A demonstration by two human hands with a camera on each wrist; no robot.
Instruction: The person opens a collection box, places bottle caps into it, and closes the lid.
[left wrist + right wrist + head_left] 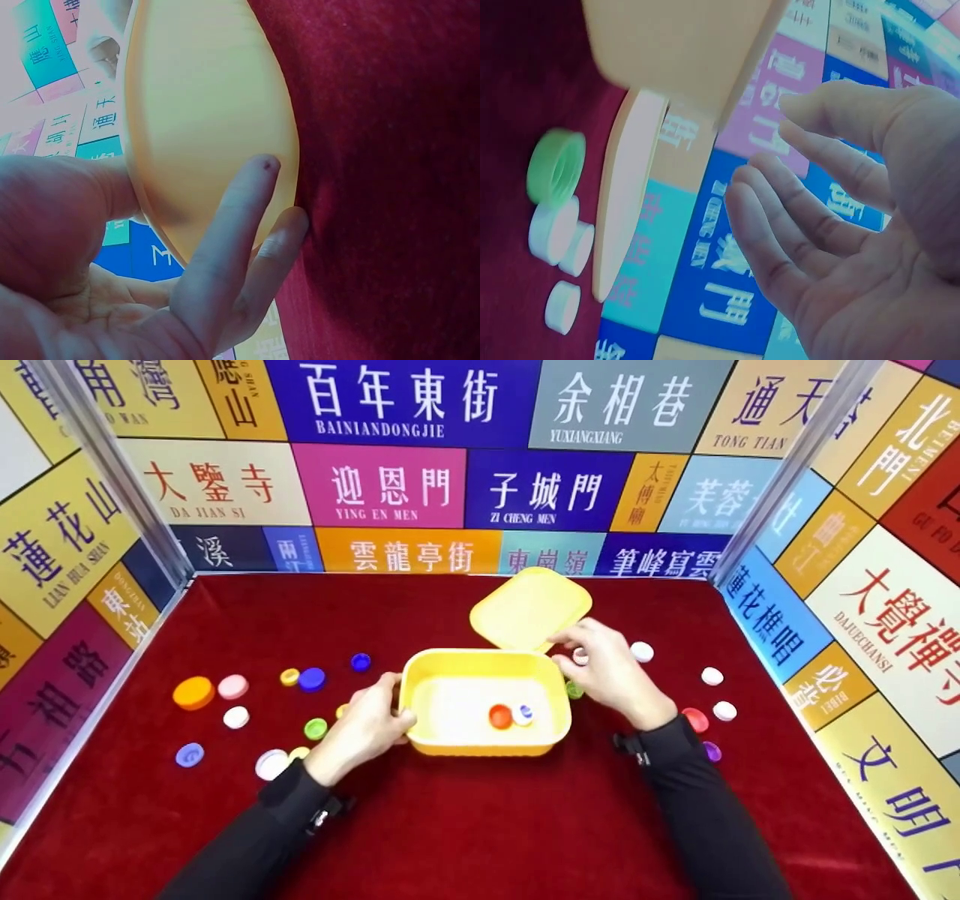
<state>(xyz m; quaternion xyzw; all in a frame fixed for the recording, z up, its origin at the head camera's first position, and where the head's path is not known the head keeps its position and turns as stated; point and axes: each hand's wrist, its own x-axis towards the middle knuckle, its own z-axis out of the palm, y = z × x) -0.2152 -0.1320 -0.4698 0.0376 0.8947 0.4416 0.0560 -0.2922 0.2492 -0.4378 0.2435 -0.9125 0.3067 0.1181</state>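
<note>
A yellow plastic box (486,750) sits at the middle of the red cloth, its top uncovered. Inside lie a red cap (500,716) and a white-and-blue cap (523,715). My left hand (367,720) grips the box's left end, thumb at the rim and fingers along the outer wall (217,97). Beside the right end is my right hand (604,667), its fingers loosely bent around nothing in the right wrist view, apart from the box wall (675,52). Behind the box lies a flat yellow lid (531,607), close to the right fingertips in the head view.
Left of the box are scattered bottle caps, among them an orange cap (193,693), a pink cap (233,686) and a blue cap (311,679). Right of it lie white caps (712,676), a red cap (696,720) and a green cap (556,166). Printed panels (382,484) wall the cloth.
</note>
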